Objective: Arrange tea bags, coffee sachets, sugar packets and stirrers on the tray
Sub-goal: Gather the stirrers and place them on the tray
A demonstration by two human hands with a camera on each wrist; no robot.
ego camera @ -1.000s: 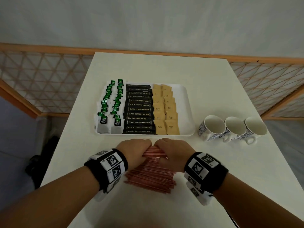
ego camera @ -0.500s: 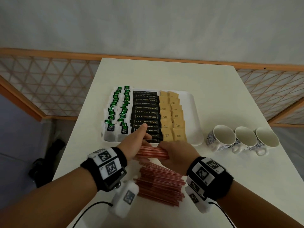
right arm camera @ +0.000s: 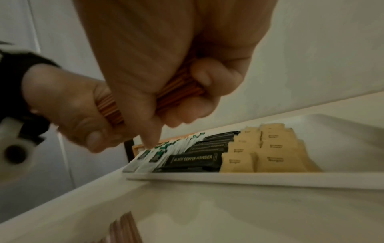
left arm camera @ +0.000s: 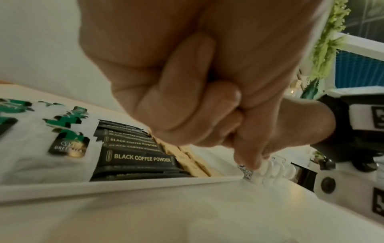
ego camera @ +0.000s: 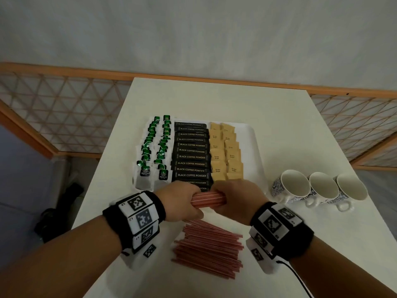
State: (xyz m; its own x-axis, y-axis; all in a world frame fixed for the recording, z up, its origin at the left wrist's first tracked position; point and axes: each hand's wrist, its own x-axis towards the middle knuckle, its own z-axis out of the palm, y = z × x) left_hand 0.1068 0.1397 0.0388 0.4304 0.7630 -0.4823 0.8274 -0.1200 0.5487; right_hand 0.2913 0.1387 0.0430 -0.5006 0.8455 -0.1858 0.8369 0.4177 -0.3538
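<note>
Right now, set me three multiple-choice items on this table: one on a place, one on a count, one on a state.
1. Where is the tray's bare strip?
A. right of the sugar packets
B. left of the tea bags
C. between coffee and sugar

2. How many mugs?
A. two
B. three
C. four

3. The stirrer bundle is:
A. on the tray
B. held by both hands
C. in one mug

Key: 1 A, the tray is bare beside the sugar packets. 2 B, three mugs. 3 B, left hand and right hand grip the stirrer bundle.

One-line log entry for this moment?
both hands grip stirrer bundle | above table | tray: tea, coffee, sugar placed | stirrer pile left
</note>
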